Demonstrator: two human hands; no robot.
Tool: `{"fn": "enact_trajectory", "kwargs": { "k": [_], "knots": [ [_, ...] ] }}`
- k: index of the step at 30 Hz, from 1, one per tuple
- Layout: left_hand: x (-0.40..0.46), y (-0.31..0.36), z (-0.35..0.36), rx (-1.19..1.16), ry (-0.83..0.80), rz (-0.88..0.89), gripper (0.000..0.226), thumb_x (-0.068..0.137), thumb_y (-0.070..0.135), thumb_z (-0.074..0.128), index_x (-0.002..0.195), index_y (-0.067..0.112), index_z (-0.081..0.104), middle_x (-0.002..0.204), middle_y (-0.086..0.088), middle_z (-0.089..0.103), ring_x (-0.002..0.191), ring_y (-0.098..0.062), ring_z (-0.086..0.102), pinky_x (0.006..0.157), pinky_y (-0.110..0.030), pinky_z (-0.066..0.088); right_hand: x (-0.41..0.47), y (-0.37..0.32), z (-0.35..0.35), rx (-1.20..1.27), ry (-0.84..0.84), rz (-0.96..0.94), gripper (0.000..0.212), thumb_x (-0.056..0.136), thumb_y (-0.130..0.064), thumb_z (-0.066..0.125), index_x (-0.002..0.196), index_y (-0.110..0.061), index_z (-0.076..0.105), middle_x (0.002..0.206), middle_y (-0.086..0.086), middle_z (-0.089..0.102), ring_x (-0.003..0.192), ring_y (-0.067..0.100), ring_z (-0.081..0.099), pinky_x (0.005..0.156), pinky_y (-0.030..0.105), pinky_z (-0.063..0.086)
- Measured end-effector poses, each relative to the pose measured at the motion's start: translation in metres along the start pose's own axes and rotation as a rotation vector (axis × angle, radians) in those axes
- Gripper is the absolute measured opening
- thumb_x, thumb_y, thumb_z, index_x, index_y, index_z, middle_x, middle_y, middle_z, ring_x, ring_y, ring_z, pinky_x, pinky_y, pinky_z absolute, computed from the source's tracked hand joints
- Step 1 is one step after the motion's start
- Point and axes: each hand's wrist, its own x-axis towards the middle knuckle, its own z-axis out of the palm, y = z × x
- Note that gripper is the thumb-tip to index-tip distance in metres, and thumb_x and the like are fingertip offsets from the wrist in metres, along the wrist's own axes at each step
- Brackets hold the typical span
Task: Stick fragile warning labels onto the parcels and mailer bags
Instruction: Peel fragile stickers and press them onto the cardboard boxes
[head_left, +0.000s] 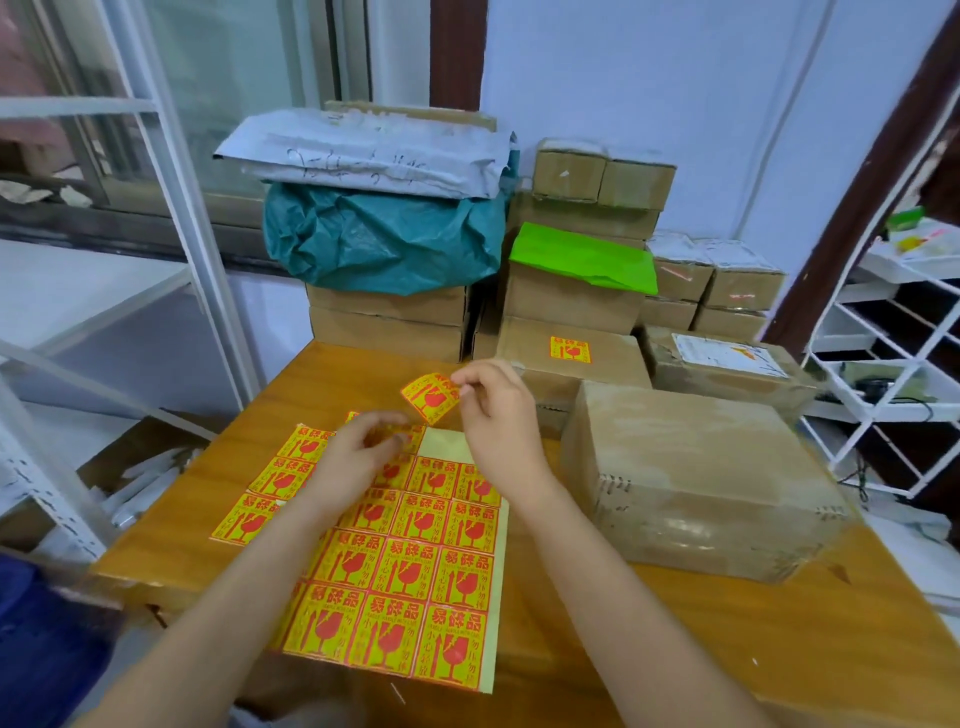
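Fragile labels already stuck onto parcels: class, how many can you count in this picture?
1. It sits on top of the brown box at the table's far edge, as a yellow-and-red fragile label. Faces turned away from the camera may hide others.

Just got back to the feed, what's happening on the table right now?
A person is labelling parcels. The right hand pinches one peeled fragile label in the air above the sticker sheet, while the left hand rests on the sheet. One box behind already carries a label. The big taped box beside the right hand shows none on the sides in view.
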Motion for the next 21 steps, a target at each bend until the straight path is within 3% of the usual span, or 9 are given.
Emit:
{"fn": "enact_trajectory", "kwargs": {
  "k": [2, 5, 8, 11, 14, 18, 21],
  "knots": [
    [-0.002, 0.005, -0.002, -0.055, -0.001, -0.028, 0.019, 0.093, 0.008, 0.057, 0.108, 0.016, 0.064, 0.113, -0.010, 0.062, 0.083, -0.002, 0.057, 0.062, -0.007, 0.044, 0.004, -0.014, -0.018, 0.011, 0.002, -0.026, 0.018, 0.094, -0.002, 0.048, 0.099, -0.004, 0.065, 0.104, 0.001, 0.054, 0.096, 0.008, 0.050, 0.085, 0.017, 0.041],
    [-0.004, 0.023, -0.004, -0.084, 0.069, -0.001, 0.018, 0.094, 0.010, 0.055, 0.098, 0.026, 0.063, 0.109, -0.002, 0.063, 0.098, -0.014, 0.057, 0.070, -0.016, 0.042, 0.010, -0.025, -0.050, -0.002, 0.036, -0.078, 0.016, 0.092, 0.000, 0.050, 0.092, -0.003, 0.066, 0.101, 0.003, 0.054, 0.094, 0.010, 0.052, 0.084, 0.023, 0.044],
    [-0.012, 0.063, 0.001, -0.105, 0.096, 0.142, 0.013, 0.096, 0.019, 0.052, 0.099, 0.022, 0.065, 0.101, 0.011, 0.063, 0.097, -0.004, 0.057, 0.075, -0.016, 0.041, 0.016, -0.025, -0.085, -0.063, 0.001, -0.058, 0.016, 0.088, 0.003, 0.053, 0.085, -0.004, 0.068, 0.097, 0.004, 0.054, 0.092, 0.012, 0.052, 0.080, 0.016, 0.040],
    [-0.025, 0.107, 0.019, -0.161, -0.030, 0.271, 0.024, 0.091, 0.038, 0.055, 0.100, 0.019, 0.067, 0.097, 0.008, 0.067, 0.090, 0.002, 0.060, 0.073, -0.004, 0.042, 0.012, -0.021, -0.115, -0.126, -0.019, -0.044, 0.016, 0.086, 0.002, 0.056, 0.081, -0.005, 0.069, 0.093, 0.002, 0.056, 0.090, 0.013, 0.053, 0.079, 0.018, 0.038],
    [-0.035, 0.135, 0.047, -0.139, -0.177, 0.339, 0.039, 0.075, 0.054, 0.067, 0.094, 0.020, 0.068, 0.094, 0.000, 0.070, 0.088, -0.008, 0.064, 0.079, -0.018, 0.048, 0.001, -0.017, -0.136, -0.153, 0.000, -0.052, 0.015, 0.084, 0.003, 0.058, 0.078, -0.005, 0.068, 0.090, 0.001, 0.056, 0.089, 0.015, 0.055, 0.083, 0.028, 0.043],
    [-0.039, 0.149, 0.084, -0.140, -0.176, 0.391, 0.010, 0.079, 0.030, 0.068, 0.080, 0.020, 0.070, 0.089, 0.000, 0.070, 0.086, -0.016, 0.064, 0.084, -0.040, 0.052, -0.009, -0.015, -0.162, -0.217, -0.013, -0.059, 0.015, 0.083, 0.004, 0.057, 0.077, -0.004, 0.068, 0.093, 0.006, 0.058, 0.089, 0.014, 0.053, 0.079, 0.010, 0.035],
    [-0.042, 0.158, 0.100, -0.258, -0.172, 0.312, 0.009, 0.081, 0.020, 0.070, 0.076, 0.012, 0.072, 0.089, -0.012, 0.070, 0.086, -0.028, 0.063, 0.086, -0.047, 0.050, -0.014, -0.012, -0.178, -0.205, -0.014, -0.033, 0.017, 0.086, 0.004, 0.055, 0.087, -0.003, 0.070, 0.095, 0.001, 0.054, 0.087, 0.007, 0.051, 0.079, 0.002, 0.032]
  ]
}}
